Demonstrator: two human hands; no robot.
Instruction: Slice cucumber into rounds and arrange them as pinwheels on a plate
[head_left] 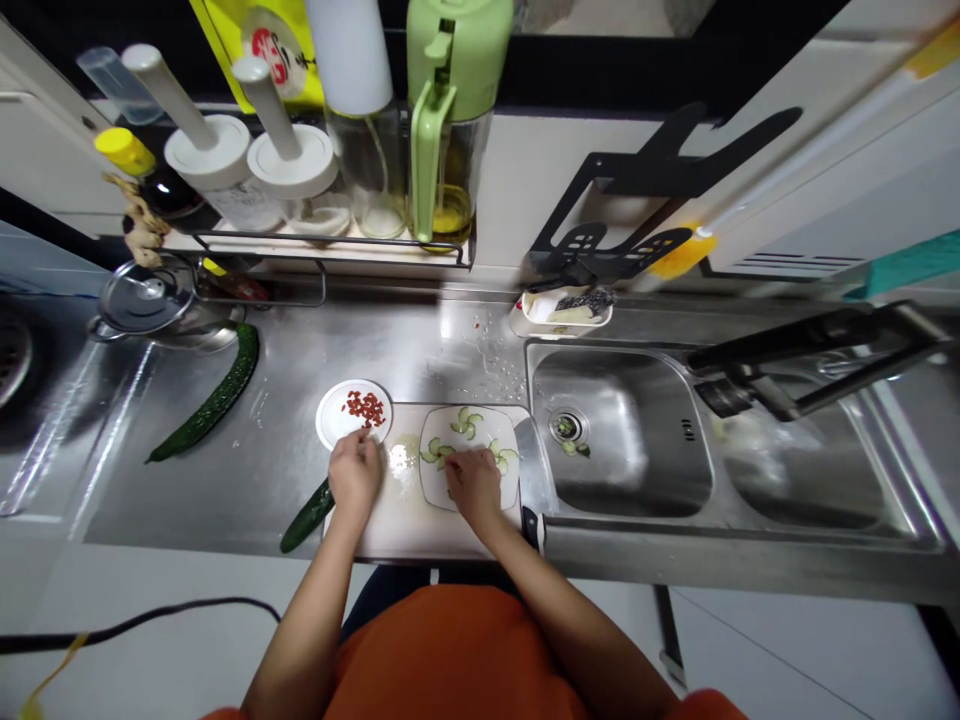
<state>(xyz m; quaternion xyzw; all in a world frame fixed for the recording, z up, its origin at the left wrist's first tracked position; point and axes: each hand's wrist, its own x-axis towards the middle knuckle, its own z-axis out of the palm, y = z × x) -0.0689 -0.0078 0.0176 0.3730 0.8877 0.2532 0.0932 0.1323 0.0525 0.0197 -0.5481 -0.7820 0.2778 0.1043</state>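
A: How is the left hand?
B: Fingers bent, tips drawn in close to the thumb, at the near rim of the dish. Whether they pinch anything, I cannot tell.
A: And in the dish?
B: Red bits, scattered over its far part.
A: The right hand?
B: Curled over the plate, fingertips gathered just beside the left group of slices. Whether they hold one is too small to make out.
A: So the slices are on the plate?
B: Yes, pale with green edges and fanned out. Three groups show: one at the far side, one left, one right.
A: What is under the plate?
B: The board, wet between dish and plate.
A: Anything close by?
B: The near cucumber lies at the board's left edge, its upper end hidden behind the left hand. On the right is the knife, blade between plate and sink, handle toward the person.
A: Farther out?
B: Green scraps by the sink's drain, and the tap on the right. Left, the far cucumber curves across the counter, one end near the pot. Behind the sink sits a caddy; jars stand on the rack.
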